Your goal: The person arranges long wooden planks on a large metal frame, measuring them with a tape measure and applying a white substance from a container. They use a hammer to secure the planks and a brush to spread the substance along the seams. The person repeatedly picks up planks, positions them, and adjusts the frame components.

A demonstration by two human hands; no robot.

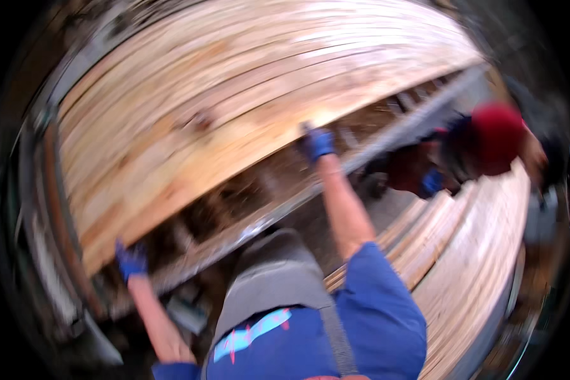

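Planks blur beside the right hand, its grip unclear.

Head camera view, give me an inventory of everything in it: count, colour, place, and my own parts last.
Boards: several, too blurred to count, pale wood, across the upper middle.
Metal rail: one, grey, slanting along the near side of the boards, across a dark gap.
Side rail: one, rusty brown, left.
Second stack: boards, uncounted, pale wood, lower right.
Co-worker: one, red cap, right.
Apron: one, grey, lower middle.
Shirt: one, blue, bottom.
Patch: one, light blue, on your front.
Left hand: one, blue-gloved, at the nearest board's left end.
Right hand: one, blue-gloved, at that board's near edge.
Background: too blurred to itemise.
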